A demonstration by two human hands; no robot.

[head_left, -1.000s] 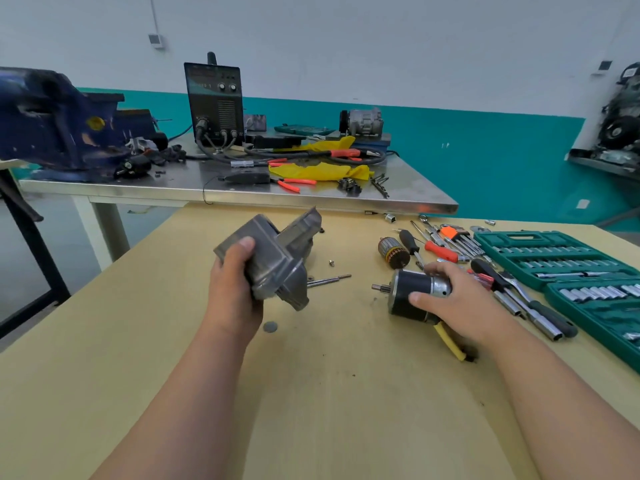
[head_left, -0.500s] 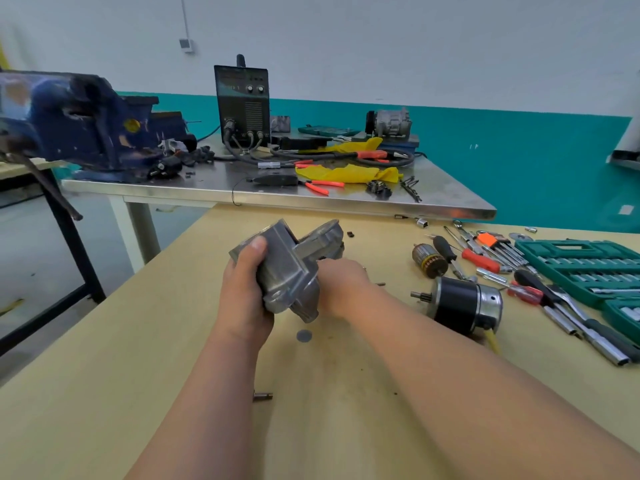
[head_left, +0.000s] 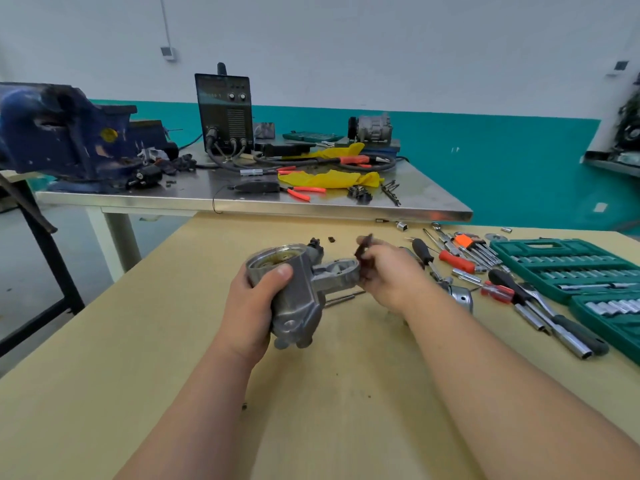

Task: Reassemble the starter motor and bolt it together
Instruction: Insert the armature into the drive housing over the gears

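My left hand (head_left: pixel 251 306) grips the grey cast starter housing (head_left: pixel 298 296) above the wooden table, its open round bore facing up. My right hand (head_left: pixel 391 275) sits at the housing's right end and pinches a small dark part (head_left: pixel 363 249) between its fingers. The black motor body (head_left: pixel 459 296) lies on the table behind my right wrist, mostly hidden. A long through bolt (head_left: pixel 341 299) lies on the table under the housing. The armature is hidden behind my right hand.
Screwdrivers, hex keys and ratchet handles (head_left: pixel 512 289) lie right of my hands, beside an open green socket set (head_left: pixel 568 268). A steel bench (head_left: pixel 242 199) behind the table carries a blue vise (head_left: pixel 65 136), a welder (head_left: pixel 223 112) and pliers. Small bits (head_left: pixel 331 239) lie on the wooden table (head_left: pixel 311 410).
My right hand let go of the black motor body, went to the housing, and now holds a small dark part beside it. My left hand turned the housing so its bore faces up.
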